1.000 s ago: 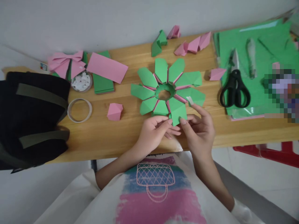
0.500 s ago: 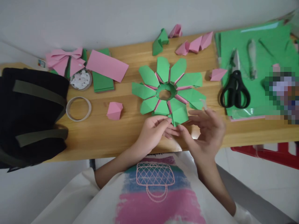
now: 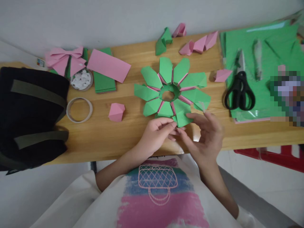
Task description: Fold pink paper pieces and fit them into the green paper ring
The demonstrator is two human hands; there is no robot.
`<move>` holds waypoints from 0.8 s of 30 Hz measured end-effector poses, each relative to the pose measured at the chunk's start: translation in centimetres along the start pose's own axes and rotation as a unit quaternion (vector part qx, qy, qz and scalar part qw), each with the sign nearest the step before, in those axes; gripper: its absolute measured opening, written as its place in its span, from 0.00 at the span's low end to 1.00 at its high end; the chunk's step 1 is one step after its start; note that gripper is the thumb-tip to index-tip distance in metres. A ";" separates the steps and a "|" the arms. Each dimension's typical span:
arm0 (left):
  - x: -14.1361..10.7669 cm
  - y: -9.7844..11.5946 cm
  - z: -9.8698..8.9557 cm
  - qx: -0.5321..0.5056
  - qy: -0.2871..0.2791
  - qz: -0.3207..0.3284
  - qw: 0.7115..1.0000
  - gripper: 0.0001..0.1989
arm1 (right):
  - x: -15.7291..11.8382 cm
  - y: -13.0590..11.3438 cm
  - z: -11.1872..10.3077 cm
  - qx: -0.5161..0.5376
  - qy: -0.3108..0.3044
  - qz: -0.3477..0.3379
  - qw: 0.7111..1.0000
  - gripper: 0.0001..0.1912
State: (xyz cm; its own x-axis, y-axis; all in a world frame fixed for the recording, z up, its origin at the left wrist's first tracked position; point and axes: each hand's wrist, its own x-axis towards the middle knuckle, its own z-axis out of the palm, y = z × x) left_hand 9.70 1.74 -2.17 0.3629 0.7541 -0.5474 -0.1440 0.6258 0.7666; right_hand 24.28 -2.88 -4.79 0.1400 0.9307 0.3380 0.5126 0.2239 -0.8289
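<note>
A ring-shaped paper flower (image 3: 163, 68) with green petals and pink folded strips around an open centre lies on the wooden table. My left hand (image 3: 156, 134) pinches the lower edge of its nearest petal between thumb and fingers. From the right, my right hand (image 3: 206, 136) holds the same petal, thumb at the bottom edge and a finger on the petal's right side. A small translucent strip, like clear tape (image 3: 202, 106), sticks up at a raised fingertip of that hand. Some left fingertips are hidden under the petal.
Black scissors (image 3: 239, 90) lie on green paper sheets (image 3: 251, 31) at right. Folded pink pieces (image 3: 199, 44) and a green piece (image 3: 163, 41) sit behind the flower. Leftward are a tape roll (image 3: 79, 110), a tub of white bits (image 3: 82, 79), pink paper (image 3: 109, 66) and a black bag (image 3: 33, 117).
My right hand has shifted slightly left, and its finger now lies on the petal's right side. My left hand keeps its pinch almost unmoved.
</note>
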 end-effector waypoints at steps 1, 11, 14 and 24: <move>0.0 0.0 0.0 0.003 0.003 0.000 1.000 0.07 | 0.0 -0.1 0.0 -0.007 0.001 0.002 1.000 0.41; 0.1 0.0 0.2 0.002 0.005 0.011 1.000 0.06 | 0.2 -0.4 -0.1 -0.019 -0.015 -0.010 1.000 0.40; 0.1 0.0 0.3 0.019 0.010 0.014 1.000 0.06 | 0.4 -0.6 -0.2 -0.034 -0.024 -0.017 0.999 0.39; 0.2 0.0 0.4 -0.034 0.033 0.019 0.999 0.04 | 0.3 -0.8 0.2 0.008 -0.002 -0.019 1.000 0.38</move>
State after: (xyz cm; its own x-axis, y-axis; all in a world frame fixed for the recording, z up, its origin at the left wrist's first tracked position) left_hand 10.08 1.81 -2.12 0.2947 0.7873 -0.5415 -0.2194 0.6073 0.7636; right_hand 23.71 -2.74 -4.18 0.1181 0.9223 0.3679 0.5041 0.2635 -0.8225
